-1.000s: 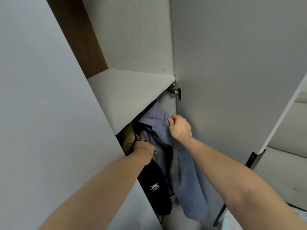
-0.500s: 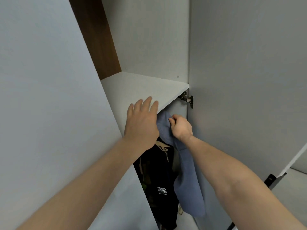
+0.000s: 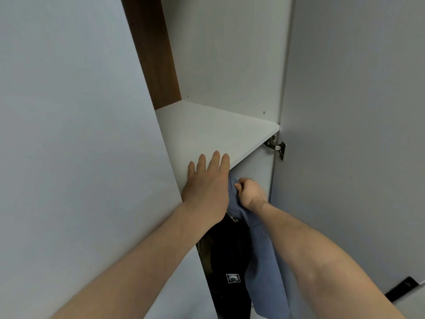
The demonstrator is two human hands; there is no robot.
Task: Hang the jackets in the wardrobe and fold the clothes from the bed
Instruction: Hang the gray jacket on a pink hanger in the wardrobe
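A blue-grey jacket point(image 3: 264, 268) hangs down inside the wardrobe, under the white shelf point(image 3: 216, 132). My right hand point(image 3: 249, 192) grips its top near the collar, just below the shelf's front edge. My left hand point(image 3: 207, 185) lies flat with straight fingers on the front edge of the shelf. Left of the blue jacket hangs a black jacket point(image 3: 227, 261) with a small white patch. The hangers and the rail are hidden by the shelf and my hands.
The open wardrobe door point(image 3: 356, 134) stands at the right, held by a metal hinge point(image 3: 276, 147). A white side panel point(image 3: 69, 146) fills the left. A brown panel point(image 3: 151, 47) rises behind the shelf.
My left hand left the clothes below and rose onto the shelf's front edge. My right hand kept its grip on the blue jacket, which is now higher under the shelf. The view tilted upward.
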